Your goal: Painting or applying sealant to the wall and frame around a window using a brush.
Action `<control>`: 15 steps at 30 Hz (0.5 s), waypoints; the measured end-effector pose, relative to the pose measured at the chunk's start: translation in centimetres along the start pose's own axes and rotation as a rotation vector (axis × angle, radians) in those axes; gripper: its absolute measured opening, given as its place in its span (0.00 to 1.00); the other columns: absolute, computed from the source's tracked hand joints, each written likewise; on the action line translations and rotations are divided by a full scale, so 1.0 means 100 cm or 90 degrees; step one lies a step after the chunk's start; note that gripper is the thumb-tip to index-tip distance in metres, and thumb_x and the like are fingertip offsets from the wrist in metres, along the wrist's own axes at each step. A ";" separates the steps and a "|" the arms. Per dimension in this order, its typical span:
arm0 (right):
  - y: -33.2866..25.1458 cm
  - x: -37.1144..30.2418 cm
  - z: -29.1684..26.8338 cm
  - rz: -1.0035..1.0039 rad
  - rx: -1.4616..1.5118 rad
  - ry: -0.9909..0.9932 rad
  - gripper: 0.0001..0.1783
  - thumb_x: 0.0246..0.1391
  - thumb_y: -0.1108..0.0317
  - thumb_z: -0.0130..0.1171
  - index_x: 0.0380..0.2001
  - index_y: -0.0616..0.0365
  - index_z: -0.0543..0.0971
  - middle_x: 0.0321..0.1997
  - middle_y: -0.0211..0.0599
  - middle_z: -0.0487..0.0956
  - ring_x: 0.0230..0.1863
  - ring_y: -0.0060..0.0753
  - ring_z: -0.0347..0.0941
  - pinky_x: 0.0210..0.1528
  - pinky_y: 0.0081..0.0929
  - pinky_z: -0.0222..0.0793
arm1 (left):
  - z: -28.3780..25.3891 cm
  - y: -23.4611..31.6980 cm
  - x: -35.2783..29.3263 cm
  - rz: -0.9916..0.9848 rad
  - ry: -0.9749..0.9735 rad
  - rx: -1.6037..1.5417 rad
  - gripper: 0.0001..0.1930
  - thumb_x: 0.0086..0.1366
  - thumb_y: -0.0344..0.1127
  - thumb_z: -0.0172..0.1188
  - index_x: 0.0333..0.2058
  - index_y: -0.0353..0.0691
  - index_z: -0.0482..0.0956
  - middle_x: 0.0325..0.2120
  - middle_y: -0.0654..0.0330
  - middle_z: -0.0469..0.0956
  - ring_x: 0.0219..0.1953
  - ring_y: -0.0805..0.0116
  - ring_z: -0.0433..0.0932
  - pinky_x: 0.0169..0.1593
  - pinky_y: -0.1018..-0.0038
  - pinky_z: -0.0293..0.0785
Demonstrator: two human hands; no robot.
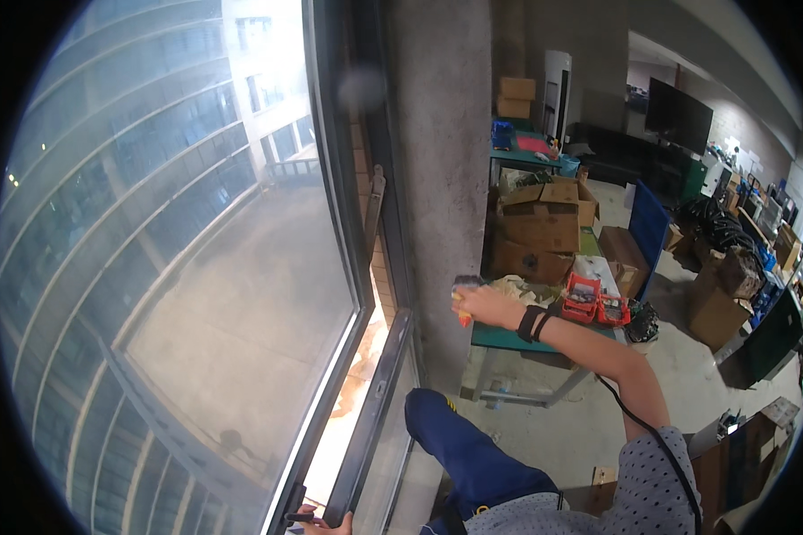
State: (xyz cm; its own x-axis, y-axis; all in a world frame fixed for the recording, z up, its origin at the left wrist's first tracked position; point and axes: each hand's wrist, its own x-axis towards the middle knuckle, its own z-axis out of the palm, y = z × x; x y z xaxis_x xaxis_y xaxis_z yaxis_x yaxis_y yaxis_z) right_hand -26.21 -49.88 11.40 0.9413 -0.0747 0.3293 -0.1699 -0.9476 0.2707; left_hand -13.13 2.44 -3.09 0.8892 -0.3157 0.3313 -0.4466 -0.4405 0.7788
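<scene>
Head view: my right hand [489, 306] curls closed round a yellow tool [463, 317] near the right edge of a pillar [444, 134]; my left hand [330, 526], grip unclear, is at the open window's [339, 178] bottom.

i count two hands of mine, the right hand [488, 306] and the left hand [330, 527], and one yellow-and-red tool [464, 318]. then i get two red bins [582, 297], one concrete pillar [442, 178], one open window sash [232, 267] and one blue panel [649, 239]. besides those i make out one black screen [678, 116] and two stacked cartons [516, 89]; the other cartons [540, 227] overlap too much for me to number.
</scene>
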 end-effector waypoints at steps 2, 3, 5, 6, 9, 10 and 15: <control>-0.001 -0.002 -0.004 0.050 0.093 -0.040 0.10 0.51 0.64 0.52 0.31 0.59 0.75 0.36 0.42 0.70 0.30 0.45 0.75 0.34 0.36 0.73 | 0.002 -0.008 0.000 0.066 -0.010 0.122 0.36 0.40 0.37 0.76 0.47 0.32 0.66 0.40 0.52 0.70 0.40 0.59 0.69 0.45 0.68 0.67; 0.004 -0.005 -0.008 0.073 0.136 -0.005 0.10 0.52 0.64 0.52 0.33 0.59 0.75 0.37 0.44 0.70 0.31 0.48 0.74 0.35 0.38 0.72 | 0.001 -0.010 -0.001 -0.036 -0.049 0.101 0.37 0.40 0.39 0.75 0.47 0.32 0.66 0.41 0.51 0.70 0.41 0.58 0.69 0.46 0.67 0.66; 0.024 -0.002 -0.033 0.033 0.133 0.031 0.08 0.54 0.65 0.52 0.33 0.58 0.74 0.39 0.43 0.71 0.32 0.49 0.74 0.35 0.39 0.72 | 0.004 -0.005 -0.001 -0.083 -0.076 0.122 0.39 0.40 0.44 0.75 0.49 0.33 0.65 0.43 0.49 0.68 0.43 0.57 0.68 0.48 0.65 0.65; 0.034 0.005 -0.048 0.070 0.168 0.052 0.08 0.56 0.64 0.51 0.31 0.58 0.72 0.37 0.44 0.72 0.32 0.50 0.73 0.35 0.39 0.71 | 0.004 0.001 -0.003 -0.056 -0.076 0.148 0.40 0.41 0.46 0.74 0.50 0.34 0.65 0.44 0.48 0.68 0.45 0.56 0.68 0.50 0.63 0.64; 0.061 0.041 -0.105 0.095 0.267 0.116 0.15 0.57 0.56 0.51 0.27 0.58 0.70 0.31 0.45 0.71 0.33 0.50 0.70 0.36 0.39 0.68 | -0.001 -0.090 -0.014 0.061 -0.092 0.250 0.40 0.42 0.48 0.73 0.49 0.33 0.65 0.45 0.47 0.67 0.49 0.53 0.65 0.52 0.59 0.63; 0.077 0.052 -0.117 0.129 0.246 0.103 0.18 0.56 0.52 0.51 0.28 0.58 0.71 0.32 0.46 0.72 0.34 0.50 0.70 0.38 0.39 0.67 | 0.002 -0.104 -0.008 0.111 -0.087 0.300 0.40 0.42 0.50 0.73 0.48 0.32 0.65 0.45 0.47 0.67 0.50 0.52 0.64 0.53 0.58 0.62; 0.101 0.090 -0.261 0.101 0.237 0.192 0.23 0.55 0.53 0.52 0.16 0.61 0.73 0.14 0.40 0.74 0.17 0.37 0.72 0.24 0.32 0.67 | 0.002 0.004 0.000 0.031 -0.030 0.053 0.36 0.38 0.39 0.76 0.43 0.32 0.65 0.40 0.48 0.64 0.43 0.54 0.65 0.49 0.59 0.64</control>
State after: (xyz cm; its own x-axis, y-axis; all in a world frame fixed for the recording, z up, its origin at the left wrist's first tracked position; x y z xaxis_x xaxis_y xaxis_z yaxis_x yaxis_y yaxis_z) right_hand -27.02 -52.03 40.70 0.7768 -0.1865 0.6016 -0.1372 -0.9823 -0.1273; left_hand -13.32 2.10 -2.82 0.8613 -0.3773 0.3403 -0.4976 -0.4918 0.7145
